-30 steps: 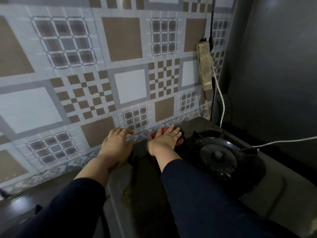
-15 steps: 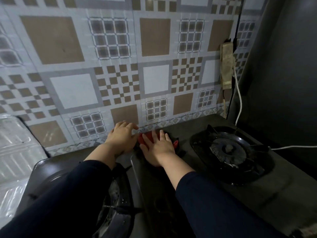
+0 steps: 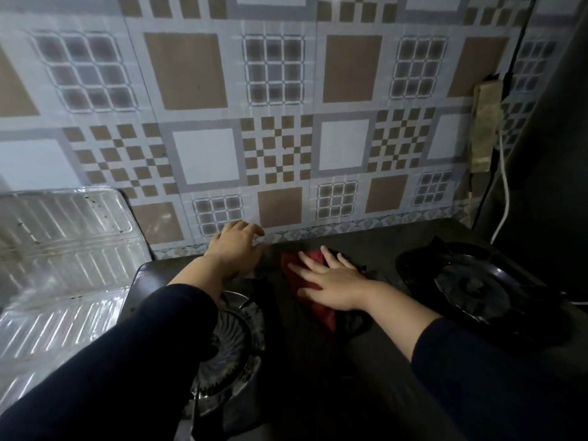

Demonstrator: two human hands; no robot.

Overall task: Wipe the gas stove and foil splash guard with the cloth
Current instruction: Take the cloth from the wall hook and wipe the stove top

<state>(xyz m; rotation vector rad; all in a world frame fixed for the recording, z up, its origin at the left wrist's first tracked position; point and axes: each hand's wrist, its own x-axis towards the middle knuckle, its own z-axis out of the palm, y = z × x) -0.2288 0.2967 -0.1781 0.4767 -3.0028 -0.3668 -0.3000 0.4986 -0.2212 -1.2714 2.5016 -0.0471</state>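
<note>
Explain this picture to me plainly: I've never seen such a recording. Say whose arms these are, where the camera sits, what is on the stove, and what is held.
No machine here: a person wears one camera on the head, looking down at their own arms. The right hand presses a red cloth flat on the dark gas stove, between the left burner and the right burner. Its fingers lie straight, pressing rather than gripping. The left hand rests at the stove's back edge against the patterned wall, holding nothing. The shiny foil splash guard stands at the left.
</note>
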